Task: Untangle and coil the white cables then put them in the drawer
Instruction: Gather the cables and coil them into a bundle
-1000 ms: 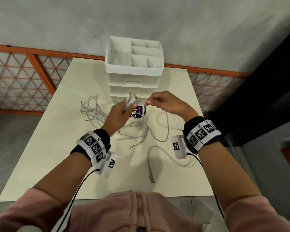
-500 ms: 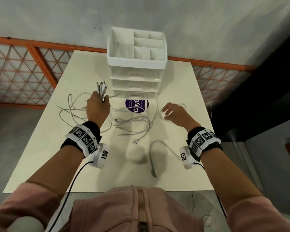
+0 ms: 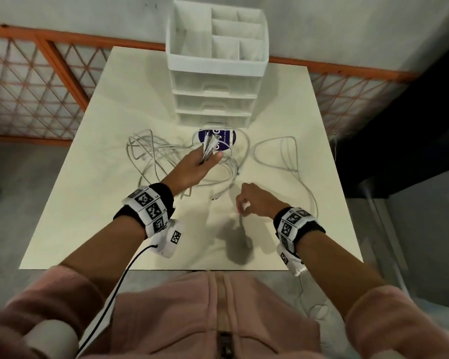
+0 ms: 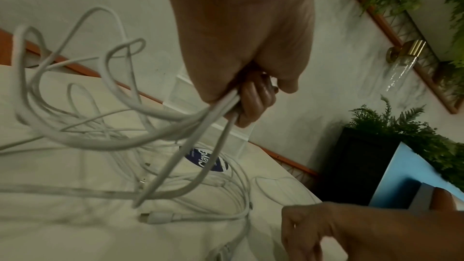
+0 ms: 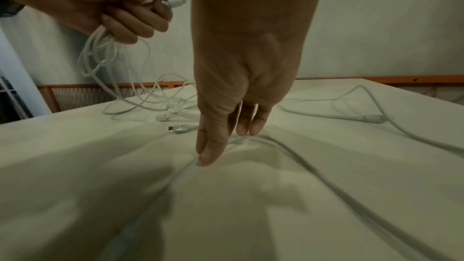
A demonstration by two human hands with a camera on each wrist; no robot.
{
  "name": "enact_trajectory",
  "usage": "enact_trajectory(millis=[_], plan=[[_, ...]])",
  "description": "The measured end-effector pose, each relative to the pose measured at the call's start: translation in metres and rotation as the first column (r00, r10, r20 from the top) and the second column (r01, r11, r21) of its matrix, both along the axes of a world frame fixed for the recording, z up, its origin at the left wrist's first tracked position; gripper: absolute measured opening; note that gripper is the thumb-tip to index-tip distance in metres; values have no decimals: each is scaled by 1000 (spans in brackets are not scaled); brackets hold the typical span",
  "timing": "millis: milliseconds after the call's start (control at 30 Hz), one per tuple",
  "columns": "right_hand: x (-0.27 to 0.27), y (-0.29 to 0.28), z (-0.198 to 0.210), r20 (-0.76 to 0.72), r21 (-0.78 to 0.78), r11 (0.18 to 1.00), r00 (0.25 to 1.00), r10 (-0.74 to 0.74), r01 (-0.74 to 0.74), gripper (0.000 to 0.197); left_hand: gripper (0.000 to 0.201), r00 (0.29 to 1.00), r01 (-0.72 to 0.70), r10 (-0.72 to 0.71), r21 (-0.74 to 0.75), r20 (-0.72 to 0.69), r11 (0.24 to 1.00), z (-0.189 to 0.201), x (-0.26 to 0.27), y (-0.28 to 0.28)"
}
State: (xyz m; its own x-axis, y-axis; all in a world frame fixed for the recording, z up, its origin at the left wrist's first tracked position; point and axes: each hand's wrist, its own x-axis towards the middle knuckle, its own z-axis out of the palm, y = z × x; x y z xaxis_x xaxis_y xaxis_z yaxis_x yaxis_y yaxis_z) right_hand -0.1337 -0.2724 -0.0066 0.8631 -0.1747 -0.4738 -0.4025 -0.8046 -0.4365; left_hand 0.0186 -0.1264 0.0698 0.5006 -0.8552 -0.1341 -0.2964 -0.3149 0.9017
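Observation:
Several white cables (image 3: 151, 154) lie tangled on the cream table (image 3: 88, 203) in front of the white drawer unit (image 3: 214, 99). My left hand (image 3: 208, 161) is raised above the tangle and grips a bundle of cable ends (image 3: 210, 146), with the plugs sticking out past the thumb. In the left wrist view the fingers (image 4: 253, 98) curl round the strands, which hang down in loops. My right hand (image 3: 240, 211) points down at a loose cable (image 5: 314, 168) near the front. Its thumb tip (image 5: 208, 154) touches the cable and the straight fingers (image 5: 248, 126) stand just behind the bend.
The drawer unit's drawers are closed and its top tray (image 3: 218, 35) has empty compartments. A purple round label (image 3: 224, 138) lies before it. Another cable loop (image 3: 275, 154) lies at the right, and a loose plug (image 3: 214, 196) sits mid-table. An orange lattice rail (image 3: 36, 81) runs behind.
My left hand carried the cable ends from the left side toward the middle, in front of the drawers. My right hand left the right-hand loop and came back to the near cable.

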Motion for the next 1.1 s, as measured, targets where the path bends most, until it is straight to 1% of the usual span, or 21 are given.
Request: enact_trajectory(millis=[67, 100, 133, 200, 233, 300, 367, 433, 500, 567, 600, 700, 800, 867, 933, 967, 1033, 1100], plan=[[1, -5, 5, 68, -41, 997, 996, -57, 60, 9, 38, 999, 38, -38, -4, -14, 999, -1, -2, 2], [3, -10, 12, 120, -14, 993, 986, -115, 117, 10, 38, 998, 43, -43, -8, -41, 999, 0, -2, 3], [5, -15, 20, 183, 61, 982, 965, -188, 179, 10, 39, 996, 40, -41, -16, -79, 999, 0, -2, 4], [10, -28, 43, 312, 256, 933, 891, -328, 254, 11, 38, 988, 26, -33, -45, -150, 999, 2, 0, 6], [13, -33, 56, 359, 316, 909, 852, -380, 272, 13, 37, 984, 24, -35, -67, -174, 997, 4, 0, 6], [17, -40, 78, 428, 388, 868, 773, -468, 311, 12, 36, 978, 25, -47, -110, -203, 994, 8, 1, 6], [23, -43, 96, 481, 443, 833, 697, -532, 330, 9, 40, 973, 1, -35, -147, -228, 989, 11, 0, 3], [30, -40, 107, 509, 492, 814, 657, -556, 308, 8, 34, 957, -64, 7, -188, -290, 980, 12, -2, -2], [38, -32, 111, 491, 535, 804, 680, -546, 259, 11, 22, 943, -129, 44, -238, -330, 963, 16, -4, -9], [45, -23, 110, 453, 544, 808, 730, -512, 229, 15, 10, 943, -155, 61, -269, -327, 950, 21, -6, -14], [48, -19, 110, 435, 538, 814, 754, -492, 220, 15, 10, 944, -158, 60, -287, -324, 945, 25, -7, -17], [53, -8, 113, 387, 560, 808, 806, -448, 180, 19, 19, 950, -176, 78, -314, -302, 933, 34, -10, -20], [52, 0, 119, 347, 551, 825, 862, -368, 130, 11, 24, 951, -190, 94, -320, -293, 928, 36, -10, -21], [50, 1, 122, 320, 557, 822, 881, -348, 123, 11, 24, 952, -188, 87, -333, -294, 924, 34, -9, -20], [49, -4, 125, 311, 574, 809, 879, -362, 130, 11, 28, 950, -181, 82, -318, -302, 931, 31, -6, -19], [48, -7, 128, 326, 573, 808, 866, -378, 138, 10, 30, 946, -179, 78, -306, -314, 935, 30, -6, -19], [48, -14, 136, 393, 547, 821, 814, -427, 166, 5, 33, 941, -163, 58, -294, -335, 942, 29, -6, -19], [49, -17, 147, 462, 554, 813, 748, -477, 176, 3, 36, 941, -122, 20, -284, -339, 951, 31, -9, -19]])
